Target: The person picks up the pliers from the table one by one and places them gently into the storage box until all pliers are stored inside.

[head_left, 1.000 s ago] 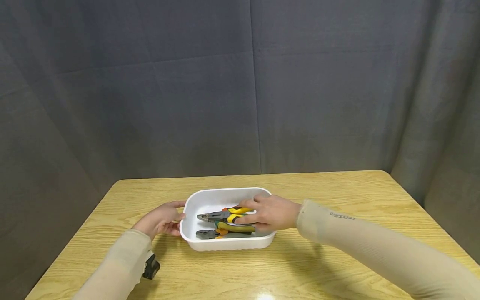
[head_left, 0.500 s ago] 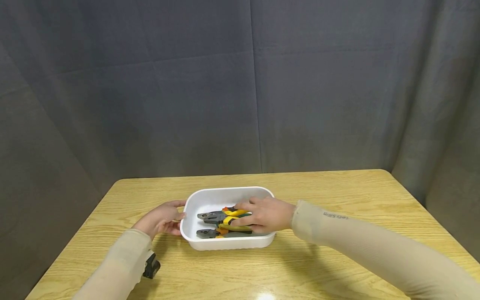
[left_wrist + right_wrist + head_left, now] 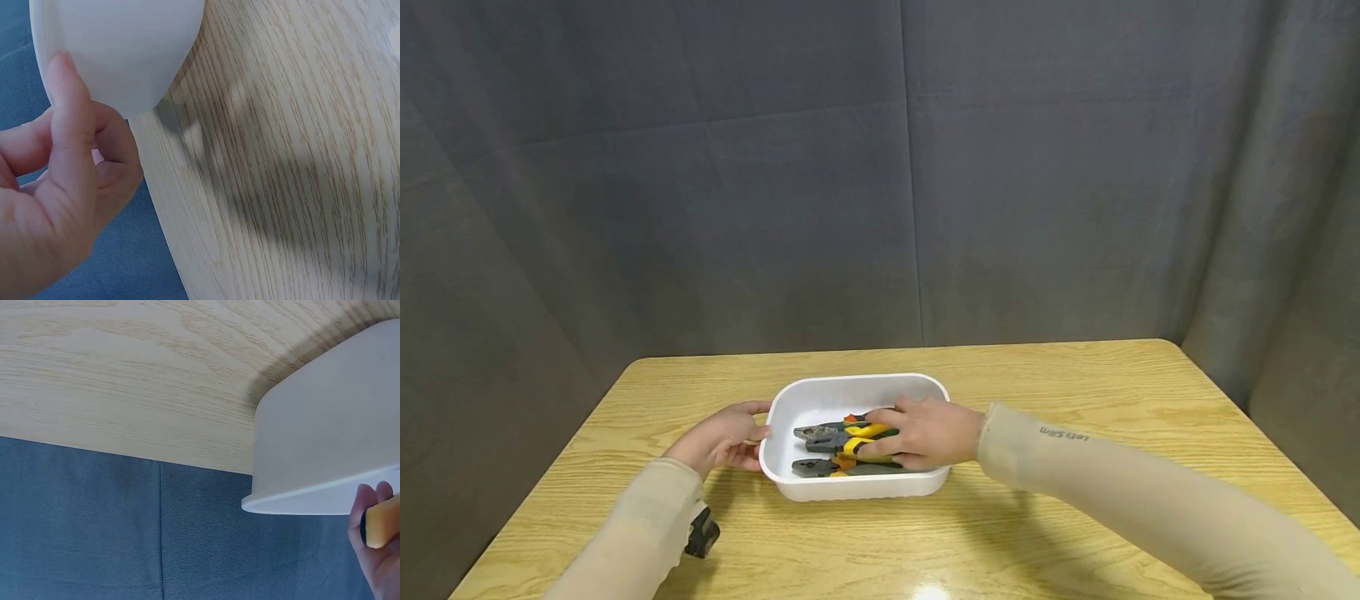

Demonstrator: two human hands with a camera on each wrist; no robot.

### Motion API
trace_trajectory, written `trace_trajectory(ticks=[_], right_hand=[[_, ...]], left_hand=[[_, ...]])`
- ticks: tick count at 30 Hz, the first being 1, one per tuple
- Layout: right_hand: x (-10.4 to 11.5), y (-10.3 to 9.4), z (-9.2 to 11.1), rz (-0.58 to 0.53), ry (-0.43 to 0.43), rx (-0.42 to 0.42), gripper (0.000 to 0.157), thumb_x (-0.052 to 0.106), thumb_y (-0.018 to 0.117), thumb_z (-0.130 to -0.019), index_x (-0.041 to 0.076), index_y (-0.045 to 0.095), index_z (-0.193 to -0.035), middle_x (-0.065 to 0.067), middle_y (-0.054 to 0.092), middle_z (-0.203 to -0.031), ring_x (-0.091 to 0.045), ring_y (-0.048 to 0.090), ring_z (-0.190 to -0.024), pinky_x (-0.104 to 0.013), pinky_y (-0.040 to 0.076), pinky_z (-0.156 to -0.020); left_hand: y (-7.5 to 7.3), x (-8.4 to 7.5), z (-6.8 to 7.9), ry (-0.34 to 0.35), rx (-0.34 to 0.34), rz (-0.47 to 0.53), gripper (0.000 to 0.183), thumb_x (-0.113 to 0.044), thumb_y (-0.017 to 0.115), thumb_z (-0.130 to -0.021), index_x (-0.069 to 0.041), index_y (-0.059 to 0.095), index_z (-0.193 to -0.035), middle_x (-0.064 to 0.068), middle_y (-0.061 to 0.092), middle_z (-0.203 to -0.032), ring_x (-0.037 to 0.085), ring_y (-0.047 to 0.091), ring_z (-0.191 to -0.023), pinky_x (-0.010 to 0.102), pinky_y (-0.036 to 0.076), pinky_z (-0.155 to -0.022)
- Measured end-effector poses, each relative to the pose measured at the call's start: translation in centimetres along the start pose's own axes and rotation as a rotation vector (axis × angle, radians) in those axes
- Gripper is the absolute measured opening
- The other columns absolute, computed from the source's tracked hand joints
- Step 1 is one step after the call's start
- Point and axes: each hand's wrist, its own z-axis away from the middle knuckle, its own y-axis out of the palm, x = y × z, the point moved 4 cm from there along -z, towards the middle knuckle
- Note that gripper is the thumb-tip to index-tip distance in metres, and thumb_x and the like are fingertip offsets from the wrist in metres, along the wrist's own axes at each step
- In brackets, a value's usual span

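Note:
A white plastic bin (image 3: 790, 490) stands on the table with several pliers lying inside, jaws to the left. My left hand (image 3: 730, 437) holds the bin's left end, the thumb (image 3: 69, 94) against its wall in the left wrist view. Reaching in over the right end, my right hand (image 3: 928, 432) grips the yellow-handled pliers (image 3: 859, 447). A yellow handle end (image 3: 382, 523) shows in that hand in the right wrist view. Behind lie grey-headed pliers (image 3: 811, 432), partly covered. Along the near wall rest dark pliers with an orange part (image 3: 811, 468). The right palm hides most handle ends.
The wood-grain table (image 3: 1037, 375) extends around the bin, with a dark grey curtain (image 3: 1037, 208) hanging behind it. A small black device (image 3: 702, 533) sits at the left wrist.
My right hand has moved a little to the left. The yellow-handled pliers have shifted toward the near side, uncovering the grey head behind them. The left hand and bin stay almost still.

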Motion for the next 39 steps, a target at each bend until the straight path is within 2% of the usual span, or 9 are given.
trace_trajectory(ticks=[6, 15, 25, 30, 39], right_hand=[[0.0, 0.3, -0.3, 0.008, -0.018, 0.021, 0.04, 0.024, 0.063, -0.094, 0.03, 0.059, -0.133, -0.01, 0.052, -0.131, -0.022, 0.054, -0.085, -0.028, 0.049, -0.063], [0.0, 0.8, -0.9, 0.006, -0.007, 0.096, 0.041, 0.025, 0.059, -0.096, 0.032, 0.056, -0.137, -0.009, 0.051, -0.134, -0.022, 0.056, -0.097, -0.03, 0.053, -0.073], [-0.3, 1.4, -1.3, -0.13, 0.038, 0.159, 0.043, 0.028, 0.056, -0.099, 0.031, 0.051, -0.141, -0.008, 0.048, -0.137, -0.023, 0.054, -0.109, -0.031, 0.053, -0.082], [-0.4, 1.4, -1.4, -0.188, 0.069, 0.2, 0.045, 0.029, 0.059, -0.098, 0.032, 0.05, -0.142, -0.008, 0.046, -0.141, -0.025, 0.052, -0.116, -0.033, 0.051, -0.088], [-0.3, 1.8, -1.3, -0.091, 0.031, 0.198, 0.055, 0.022, 0.069, -0.091, 0.035, 0.051, -0.141, -0.009, 0.045, -0.142, -0.026, 0.051, -0.109, -0.029, 0.052, -0.079]], left_hand=[[0.0, 0.0, 0.0, 0.003, 0.0, 0.004, 0.051, 0.002, 0.042, -0.1, 0.003, 0.026, -0.148, 0.013, 0.05, -0.083, 0.014, 0.05, -0.06, 0.02, 0.054, -0.051], [0.1, 0.1, -0.1, 0.006, 0.001, 0.007, 0.051, 0.002, 0.042, -0.1, 0.003, 0.026, -0.149, 0.013, 0.05, -0.084, 0.015, 0.05, -0.061, 0.02, 0.053, -0.051], [0.1, 0.2, -0.3, 0.009, -0.003, 0.005, 0.05, 0.001, 0.042, -0.1, 0.003, 0.026, -0.148, 0.014, 0.049, -0.084, 0.015, 0.05, -0.061, 0.019, 0.052, -0.05], [0.0, 0.1, -0.3, 0.006, -0.003, 0.008, 0.051, 0.001, 0.041, -0.101, 0.003, 0.025, -0.149, 0.014, 0.05, -0.086, 0.015, 0.05, -0.062, 0.019, 0.053, -0.051], [0.0, 0.0, -0.5, 0.002, -0.007, 0.01, 0.051, 0.001, 0.042, -0.101, 0.003, 0.025, -0.149, 0.015, 0.05, -0.088, 0.015, 0.051, -0.063, 0.02, 0.053, -0.052]])
